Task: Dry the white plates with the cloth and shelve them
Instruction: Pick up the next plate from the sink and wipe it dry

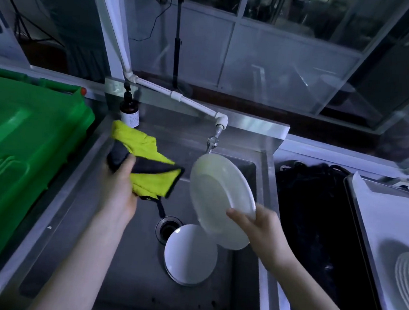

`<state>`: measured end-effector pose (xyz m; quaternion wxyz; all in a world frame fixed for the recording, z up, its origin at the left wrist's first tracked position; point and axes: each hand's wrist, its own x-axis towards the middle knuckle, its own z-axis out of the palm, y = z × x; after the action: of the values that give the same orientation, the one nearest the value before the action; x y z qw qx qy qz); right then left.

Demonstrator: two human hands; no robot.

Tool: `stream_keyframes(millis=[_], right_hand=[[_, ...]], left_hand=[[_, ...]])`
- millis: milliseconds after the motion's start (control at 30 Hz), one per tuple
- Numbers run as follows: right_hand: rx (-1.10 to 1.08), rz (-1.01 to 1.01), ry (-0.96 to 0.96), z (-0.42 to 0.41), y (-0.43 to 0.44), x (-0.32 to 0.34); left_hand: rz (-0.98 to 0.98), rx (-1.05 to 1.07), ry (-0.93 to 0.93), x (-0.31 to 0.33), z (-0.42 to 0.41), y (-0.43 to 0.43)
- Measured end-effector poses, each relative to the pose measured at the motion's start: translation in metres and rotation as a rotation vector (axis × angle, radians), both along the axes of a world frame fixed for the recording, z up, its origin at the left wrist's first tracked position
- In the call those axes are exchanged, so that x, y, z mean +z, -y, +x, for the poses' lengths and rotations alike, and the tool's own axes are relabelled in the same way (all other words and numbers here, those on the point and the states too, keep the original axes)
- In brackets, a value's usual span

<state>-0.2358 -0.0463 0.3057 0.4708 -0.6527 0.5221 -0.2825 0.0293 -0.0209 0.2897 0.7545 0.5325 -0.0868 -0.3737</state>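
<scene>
My right hand (256,226) grips the lower rim of a white plate (217,195) and holds it tilted above the steel sink (125,271), its hollow side facing left. My left hand (120,185) clutches a yellow cloth with dark grey trim (146,165), a short way left of the plate and not touching it. Below the held plate, a small stack of white plates (189,254) lies in the sink basin beside the drain (167,227).
A green plastic crate (19,160) fills the counter on the left. A brown pump bottle (129,109) stands at the sink's back corner, with a white pipe and tap (213,141) above the basin. On the right sit a black mat (315,224) and a white rack holding plates (407,271).
</scene>
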Motion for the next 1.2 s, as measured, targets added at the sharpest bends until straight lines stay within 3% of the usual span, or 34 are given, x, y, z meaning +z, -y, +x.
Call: stream_keyframes(millis=[67,200,433,500,567,700,800,900,967,1200], right_hand=[[0.019,0.085,0.121,0.01,-0.004,0.002],[0.003,0.129,0.256,0.03,-0.003,0.004],[-0.023,0.086,0.28,0.035,0.01,0.011],[0.021,0.054,0.223,0.034,0.004,0.012],[0.061,0.002,0.152,0.031,-0.004,0.016],[0.028,0.018,0.18,0.026,-0.005,0.024],[0.009,0.019,0.175,0.031,0.004,0.02],[0.046,0.026,0.183,0.036,0.007,0.012],[0.052,0.075,0.213,0.033,0.005,0.009],[-0.005,0.155,0.37,0.008,0.0,0.018]], left_hand=[[-0.005,-0.088,0.257,0.004,-0.021,0.0],[-0.076,-0.467,0.842,0.008,-0.056,0.004],[-0.22,-0.554,1.143,0.018,-0.083,0.003],[-0.215,-0.498,1.146,0.019,-0.081,0.012],[-0.137,-0.433,1.031,0.021,-0.068,0.023],[0.002,-0.403,0.924,0.014,-0.056,0.02],[-0.126,-0.453,1.03,0.01,-0.075,0.006],[-0.298,-0.489,1.269,0.01,-0.091,0.01],[-0.316,-0.503,1.298,0.013,-0.087,0.018],[0.055,-0.42,0.933,-0.003,-0.048,0.021]])
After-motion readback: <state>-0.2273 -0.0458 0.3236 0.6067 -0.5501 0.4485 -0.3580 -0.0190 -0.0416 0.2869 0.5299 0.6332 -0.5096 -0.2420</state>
